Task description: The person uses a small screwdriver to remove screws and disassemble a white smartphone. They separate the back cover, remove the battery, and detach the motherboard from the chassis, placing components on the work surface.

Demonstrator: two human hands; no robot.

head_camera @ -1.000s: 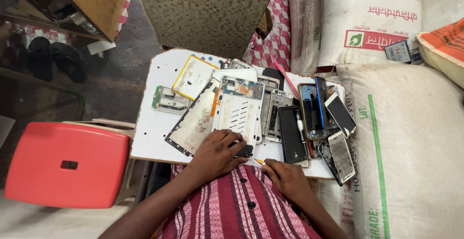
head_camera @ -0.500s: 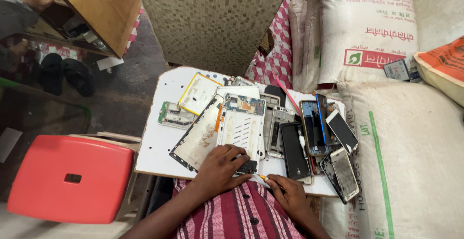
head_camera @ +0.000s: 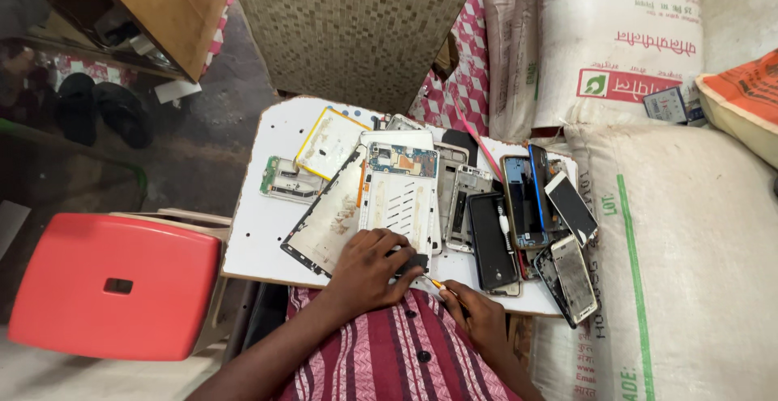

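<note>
From my feed, the left hand [head_camera: 369,270] lies pressed on the near end of the opened white phone body with exposed circuit board [head_camera: 399,198], lying mid-board on the white tabletop [head_camera: 259,223]. The right hand [head_camera: 478,320] is pinching a thin yellow-handled screwdriver [head_camera: 436,284] just beside it.

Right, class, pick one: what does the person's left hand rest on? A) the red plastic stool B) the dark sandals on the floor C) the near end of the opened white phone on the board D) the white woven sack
C: the left hand presses the near end of the opened white phone on the white board, while the right hand holds a small tool beside it.
</note>
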